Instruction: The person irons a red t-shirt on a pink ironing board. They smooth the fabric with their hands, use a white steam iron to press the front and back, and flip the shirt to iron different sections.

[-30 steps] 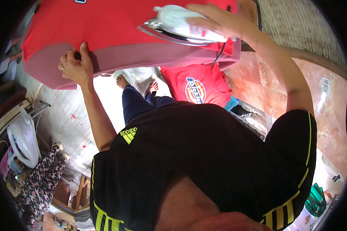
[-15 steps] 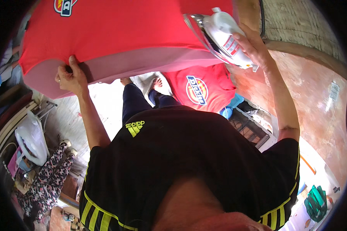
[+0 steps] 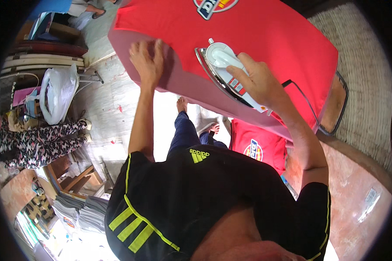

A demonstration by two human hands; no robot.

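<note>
The iron (image 3: 228, 74) now sits flat on the red shirt (image 3: 270, 35), moved in from the edge. The right hand (image 3: 259, 80) wraps its grip around the handle. The left hand (image 3: 147, 58) lies open, pressing the shirt on the surface (image 3: 178, 85).

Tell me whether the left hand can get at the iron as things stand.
Probably yes. The left hand lies flat on the red shirt, beside the iron, with only bare cloth between them. The right hand already grips the iron's handle, though.
</note>
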